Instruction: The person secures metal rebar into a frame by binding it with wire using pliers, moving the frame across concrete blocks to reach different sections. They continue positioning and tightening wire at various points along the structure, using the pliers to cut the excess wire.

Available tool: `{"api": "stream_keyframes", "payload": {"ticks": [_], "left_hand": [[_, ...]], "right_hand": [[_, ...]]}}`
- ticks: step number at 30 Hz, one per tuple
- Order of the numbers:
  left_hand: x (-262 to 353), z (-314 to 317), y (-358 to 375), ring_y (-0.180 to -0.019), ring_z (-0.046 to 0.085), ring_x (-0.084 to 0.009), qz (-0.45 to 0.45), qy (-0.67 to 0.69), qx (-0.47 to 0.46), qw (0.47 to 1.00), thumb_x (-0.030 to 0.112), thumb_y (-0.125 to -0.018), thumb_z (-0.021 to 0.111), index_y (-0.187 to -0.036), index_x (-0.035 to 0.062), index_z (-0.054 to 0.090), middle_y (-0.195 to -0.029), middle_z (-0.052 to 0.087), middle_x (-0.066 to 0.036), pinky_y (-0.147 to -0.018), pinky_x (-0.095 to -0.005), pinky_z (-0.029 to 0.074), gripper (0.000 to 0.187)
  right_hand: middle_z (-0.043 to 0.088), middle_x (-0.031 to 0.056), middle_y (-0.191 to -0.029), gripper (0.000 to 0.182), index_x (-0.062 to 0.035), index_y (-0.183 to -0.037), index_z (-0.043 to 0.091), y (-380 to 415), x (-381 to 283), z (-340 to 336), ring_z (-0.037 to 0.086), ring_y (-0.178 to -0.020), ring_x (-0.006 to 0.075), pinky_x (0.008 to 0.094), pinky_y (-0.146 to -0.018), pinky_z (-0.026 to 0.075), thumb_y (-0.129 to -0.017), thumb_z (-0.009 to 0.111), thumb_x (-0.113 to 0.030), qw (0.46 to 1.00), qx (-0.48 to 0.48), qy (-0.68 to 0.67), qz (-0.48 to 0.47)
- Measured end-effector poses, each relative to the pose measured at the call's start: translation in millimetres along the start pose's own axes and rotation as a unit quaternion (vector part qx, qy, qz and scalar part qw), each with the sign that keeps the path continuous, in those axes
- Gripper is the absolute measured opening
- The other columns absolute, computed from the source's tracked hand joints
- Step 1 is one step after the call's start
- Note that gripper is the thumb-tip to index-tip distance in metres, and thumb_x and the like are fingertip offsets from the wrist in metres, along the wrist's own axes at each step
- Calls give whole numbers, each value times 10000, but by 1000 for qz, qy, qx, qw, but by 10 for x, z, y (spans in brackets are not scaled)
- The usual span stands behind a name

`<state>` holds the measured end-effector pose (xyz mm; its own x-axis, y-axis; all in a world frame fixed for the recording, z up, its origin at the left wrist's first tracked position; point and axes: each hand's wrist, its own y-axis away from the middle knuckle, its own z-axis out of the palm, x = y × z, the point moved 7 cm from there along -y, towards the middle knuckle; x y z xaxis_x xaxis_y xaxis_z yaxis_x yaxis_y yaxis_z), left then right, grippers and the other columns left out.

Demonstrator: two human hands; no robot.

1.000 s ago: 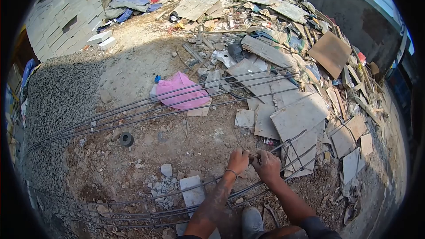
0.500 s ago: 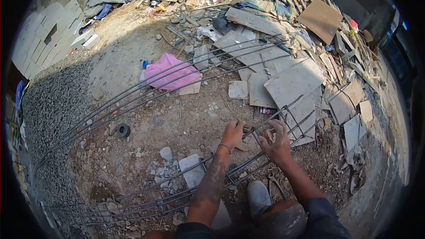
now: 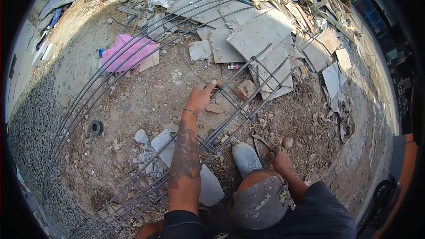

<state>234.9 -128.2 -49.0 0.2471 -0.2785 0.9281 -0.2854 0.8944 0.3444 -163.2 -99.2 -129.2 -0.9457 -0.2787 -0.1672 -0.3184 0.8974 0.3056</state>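
A cage of tied steel rebar (image 3: 225, 126) runs slantwise from the lower left to the slabs at the upper right. My left hand (image 3: 200, 97) is at its upper left bar, thumb and fingers closed round the steel; the fingertips are partly hidden. Low on the right, my right hand (image 3: 280, 158) is down at the dirt beside my boot (image 3: 248, 159). Its curled fingers are on the handle of a pincer-like hand tool (image 3: 263, 140) lying on the ground. A small round stone (image 3: 287, 143) sits just beyond that hand.
Long loose rebars (image 3: 133, 46) arc across the left over a pink plastic bag (image 3: 128, 52). A dark ring-shaped roll (image 3: 96, 127) lies on the dirt. Broken boards (image 3: 261, 35) and rubble cover the upper right. Gravel (image 3: 35, 106) is heaped at the left.
My right hand has left the rebar cage and come down to the hand tool on the ground. My left hand stays at the cage. The view has shifted right and downward.
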Motion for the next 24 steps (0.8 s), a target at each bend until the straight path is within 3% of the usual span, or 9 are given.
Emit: {"api": "stream_keyframes", "payload": {"ticks": [2,5,9,16,20,24], "left_hand": [[-10,18,-10,-765,536,-124,-3,5,3,1000,287,-925,465,-995,11,640,-865,610,-56,-669,-268,453,334],[-52,-65,-36,-757,553,-141,10,-16,28,999,294,-916,480,-988,-9,635,-865,625,-75,-692,-279,453,348],[-59,-119,-50,-771,587,-168,42,-37,95,994,286,-889,516,-986,-42,620,-868,638,-114,-723,-290,456,358],[-28,-101,-25,-827,583,-154,22,-13,75,997,253,-910,492,-1021,-43,572,-900,608,-97,-747,-258,454,326],[-38,-92,-13,-757,602,-166,30,40,100,994,251,-892,510,-929,-55,584,-836,620,-109,-705,-281,466,317],[-75,-78,-69,-703,620,-178,39,94,104,989,241,-875,516,-847,-58,591,-768,639,-116,-661,-306,481,310]], "right_hand": [[520,177,-1053,434,-32,-1152,483,-62,18,55,491,-1014,343,431,-860,404,-779,577,-235,999,-19,22,19],[545,162,-1015,357,-35,-1076,512,-135,41,-41,502,-1005,331,427,-834,419,-777,567,-220,990,124,49,38],[546,173,-1018,368,-29,-1080,502,-205,249,231,505,-1003,332,422,-834,420,-777,569,-226,999,6,17,48],[547,198,-940,242,-11,-923,511,2,-151,156,527,-905,375,448,-789,426,-805,540,-220,999,39,27,13],[534,218,-915,232,4,-853,536,43,-190,162,522,-885,391,464,-775,420,-800,547,-222,1000,31,-4,0],[522,214,-843,335,30,-763,543,87,-315,111,521,-802,391,451,-701,410,-784,596,-301,996,13,-88,16]]}}
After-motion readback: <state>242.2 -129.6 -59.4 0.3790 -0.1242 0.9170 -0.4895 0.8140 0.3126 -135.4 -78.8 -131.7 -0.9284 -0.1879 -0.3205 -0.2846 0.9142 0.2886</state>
